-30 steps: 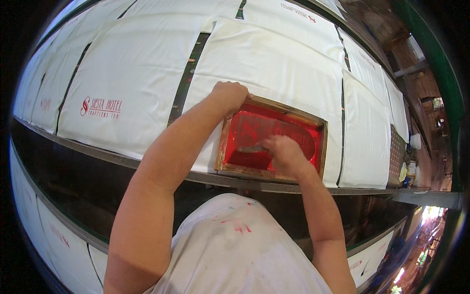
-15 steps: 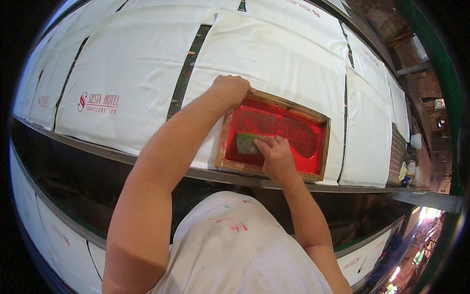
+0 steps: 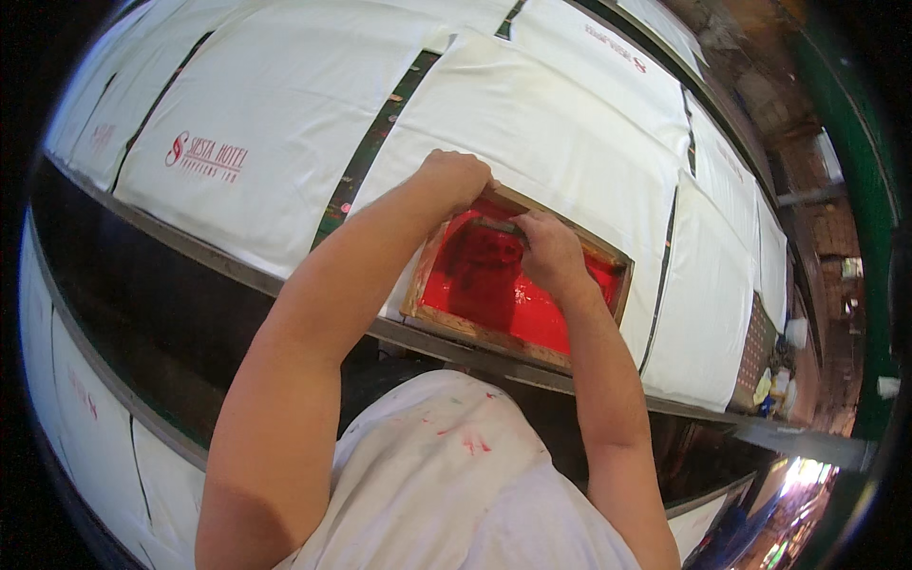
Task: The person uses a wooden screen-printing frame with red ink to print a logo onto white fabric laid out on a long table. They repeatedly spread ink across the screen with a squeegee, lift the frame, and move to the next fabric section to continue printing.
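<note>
A wooden screen-printing frame, its mesh coated in wet red ink, lies on a white cloth at the table's near edge. At the frame's far left corner my left hand is closed over the wood. Inside the frame, my right hand grips a small squeegee close to the far rail. My fingers cover part of the squeegee, and my right forearm hides the frame's near right corner.
More white cloths with red prints lie along the long table, with dark gaps between them. The table's metal edge runs close in front of me. Containers stand at the right end. Another cloth-covered table is at lower left.
My right hand has moved the squeegee from the near left part of the mesh away to the far rail. The left hand still holds the corner. The view has turned slightly.
</note>
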`<action>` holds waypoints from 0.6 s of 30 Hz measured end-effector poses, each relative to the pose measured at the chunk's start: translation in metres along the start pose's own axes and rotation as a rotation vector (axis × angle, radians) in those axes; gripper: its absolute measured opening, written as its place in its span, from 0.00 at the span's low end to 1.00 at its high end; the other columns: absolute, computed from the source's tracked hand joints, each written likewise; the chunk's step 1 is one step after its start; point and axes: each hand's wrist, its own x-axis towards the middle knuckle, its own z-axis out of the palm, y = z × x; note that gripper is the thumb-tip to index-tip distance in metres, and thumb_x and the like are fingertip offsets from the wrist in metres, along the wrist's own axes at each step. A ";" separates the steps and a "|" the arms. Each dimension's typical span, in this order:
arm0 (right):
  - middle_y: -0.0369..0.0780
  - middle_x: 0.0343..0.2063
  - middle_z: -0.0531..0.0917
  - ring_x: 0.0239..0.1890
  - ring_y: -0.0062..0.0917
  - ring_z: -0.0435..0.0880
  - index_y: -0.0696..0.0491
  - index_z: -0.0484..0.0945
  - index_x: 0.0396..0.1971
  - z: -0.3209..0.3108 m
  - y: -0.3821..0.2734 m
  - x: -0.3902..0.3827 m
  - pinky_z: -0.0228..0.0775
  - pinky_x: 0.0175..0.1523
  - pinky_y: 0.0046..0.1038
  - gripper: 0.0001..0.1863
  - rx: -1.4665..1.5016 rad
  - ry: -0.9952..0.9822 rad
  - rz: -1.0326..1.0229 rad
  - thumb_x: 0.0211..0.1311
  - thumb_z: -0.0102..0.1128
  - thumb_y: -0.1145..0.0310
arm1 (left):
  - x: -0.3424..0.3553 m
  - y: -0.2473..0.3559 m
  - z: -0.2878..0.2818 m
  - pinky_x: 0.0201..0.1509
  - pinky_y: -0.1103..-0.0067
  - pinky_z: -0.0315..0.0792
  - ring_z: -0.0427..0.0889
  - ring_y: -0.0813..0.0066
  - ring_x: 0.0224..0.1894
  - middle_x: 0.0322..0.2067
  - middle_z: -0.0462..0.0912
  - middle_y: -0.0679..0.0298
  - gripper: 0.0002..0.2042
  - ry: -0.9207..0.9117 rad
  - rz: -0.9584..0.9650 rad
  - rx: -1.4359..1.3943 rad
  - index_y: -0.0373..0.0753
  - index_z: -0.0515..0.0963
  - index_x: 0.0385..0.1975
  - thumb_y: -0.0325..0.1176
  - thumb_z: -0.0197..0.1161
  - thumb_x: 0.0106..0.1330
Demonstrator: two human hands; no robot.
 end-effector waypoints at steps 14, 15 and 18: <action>0.38 0.50 0.93 0.58 0.34 0.90 0.46 0.93 0.50 -0.005 0.044 -0.002 0.74 0.73 0.42 0.22 0.003 -0.158 -0.639 0.54 0.71 0.77 | -0.003 0.012 -0.005 0.66 0.61 0.86 0.91 0.55 0.63 0.61 0.93 0.62 0.43 -0.070 -0.094 0.035 0.71 0.81 0.75 0.22 0.83 0.60; 0.38 0.51 0.93 0.59 0.34 0.90 0.46 0.94 0.50 -0.009 0.053 -0.006 0.74 0.73 0.41 0.22 0.013 -0.169 -0.673 0.54 0.71 0.77 | -0.003 0.013 -0.006 0.66 0.61 0.86 0.91 0.55 0.63 0.60 0.93 0.62 0.45 -0.081 -0.092 0.052 0.72 0.80 0.76 0.21 0.83 0.59; 0.36 0.52 0.93 0.60 0.33 0.89 0.45 0.94 0.50 -0.014 0.082 -0.026 0.74 0.72 0.40 0.22 0.041 -0.234 -0.687 0.54 0.71 0.78 | -0.006 0.016 -0.008 0.66 0.57 0.85 0.90 0.48 0.61 0.59 0.88 0.53 0.45 -0.092 -0.083 0.022 0.72 0.80 0.76 0.20 0.81 0.60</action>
